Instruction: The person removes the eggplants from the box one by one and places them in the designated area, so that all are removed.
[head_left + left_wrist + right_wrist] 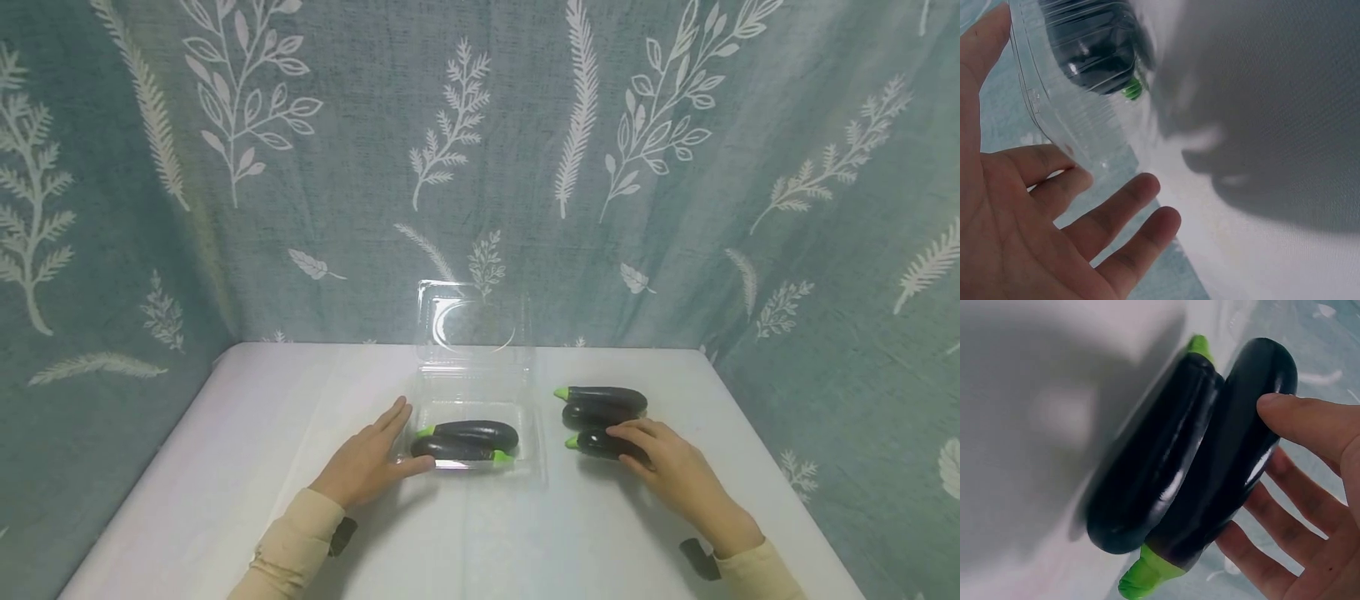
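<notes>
A clear plastic clamshell box (530,433) lies on the table, its lid (472,329) raised at the back. Inside it are two dark eggplants with green stems, a rear eggplant (480,432) and a front eggplant (450,448). My left hand (367,467) rests against the box's left side and front corner, fingers extended; the left wrist view shows the thumb at the rim. To the right, my right hand (678,467) holds an eggplant (1229,456) between thumb and fingers. Beside it lies another eggplant (1154,462), its stem pointing the opposite way.
Behind the held one, a further eggplant (607,397) lies at the back of the group on the right. The table (510,542) is covered in white cloth. Teal curtains (360,208) with white leaf prints enclose it at the back and sides.
</notes>
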